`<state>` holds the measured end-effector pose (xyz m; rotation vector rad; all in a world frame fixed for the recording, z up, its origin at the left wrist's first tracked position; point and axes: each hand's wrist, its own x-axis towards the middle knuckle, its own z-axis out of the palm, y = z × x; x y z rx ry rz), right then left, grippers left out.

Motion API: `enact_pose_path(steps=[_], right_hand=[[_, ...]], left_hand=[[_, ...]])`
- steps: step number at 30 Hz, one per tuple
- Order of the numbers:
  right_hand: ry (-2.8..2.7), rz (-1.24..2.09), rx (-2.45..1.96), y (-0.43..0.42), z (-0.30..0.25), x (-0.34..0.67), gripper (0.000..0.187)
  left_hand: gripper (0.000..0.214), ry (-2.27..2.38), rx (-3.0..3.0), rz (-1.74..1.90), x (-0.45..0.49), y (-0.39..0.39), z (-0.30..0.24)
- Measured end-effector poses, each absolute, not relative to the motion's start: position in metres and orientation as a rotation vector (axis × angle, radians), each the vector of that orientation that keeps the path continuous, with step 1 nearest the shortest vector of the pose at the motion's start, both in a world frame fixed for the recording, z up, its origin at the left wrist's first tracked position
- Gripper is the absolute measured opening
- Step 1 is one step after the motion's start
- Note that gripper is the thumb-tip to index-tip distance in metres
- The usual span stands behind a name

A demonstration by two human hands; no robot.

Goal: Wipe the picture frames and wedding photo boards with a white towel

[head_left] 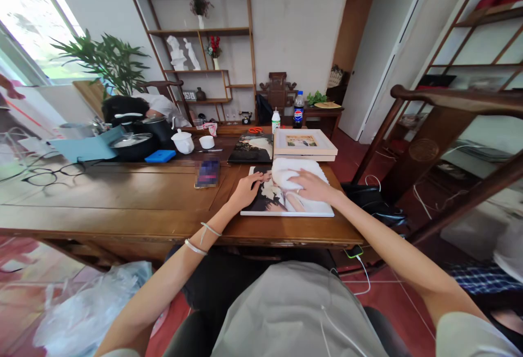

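A photo panel with a glossy printed picture lies flat near the table's front edge. My left hand rests on its left side, fingers stretched out and holding nothing. My right hand grips a bunched white cloth and presses it on the upper middle of the panel. The cloth and both hands cover part of the picture. Just behind stands a stack of pale framed pictures. A second dark photo panel lies to the left of that stack.
On the wooden table lie a phone, a blue box, a white teapot and a white cup. A cola bottle and a small white bottle stand behind the frames. A person bends down behind the pots. A wooden chair stands at right.
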<state>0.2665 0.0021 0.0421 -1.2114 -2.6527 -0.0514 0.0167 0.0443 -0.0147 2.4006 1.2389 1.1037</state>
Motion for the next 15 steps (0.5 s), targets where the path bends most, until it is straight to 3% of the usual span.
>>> enact_pose_path(steps=[6, 15], right_hand=[[-2.553, -0.117, -1.365, 0.026, 0.036, 0.292, 0.032], [-2.712, 0.098, -1.073, -0.109, 0.044, 0.268, 0.040]], left_hand=[[0.027, 1.243, 2.426, 1.099, 0.017, 0.045, -0.016], [0.030, 1.241, 2.413, 1.092, 0.018, 0.043, -0.013]])
